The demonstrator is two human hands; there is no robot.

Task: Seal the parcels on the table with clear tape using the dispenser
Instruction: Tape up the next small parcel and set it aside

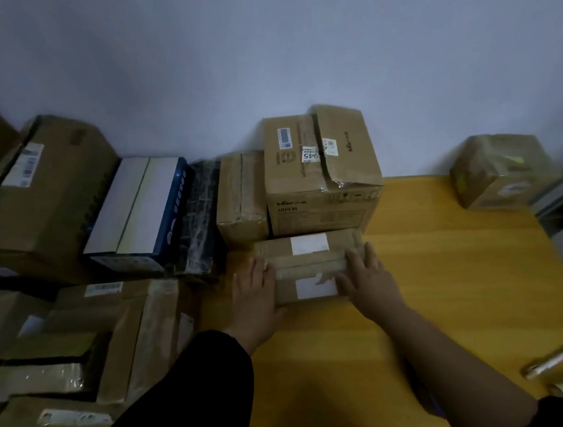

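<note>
While left hand (255,294) flanks parcel (308,265), right hand (367,280) lies flat atop.

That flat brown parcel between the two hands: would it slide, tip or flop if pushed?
The flat parcel lies low and wide, so it probably won't tip. Glossy tape over it and the smooth table suggest it slides easily. Its straight edges between the left hand and right hand hint it is stiff.

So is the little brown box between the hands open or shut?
Shut. The flat brown cardboard parcel has its top flaps down, with a strip of tape running across them.
</note>
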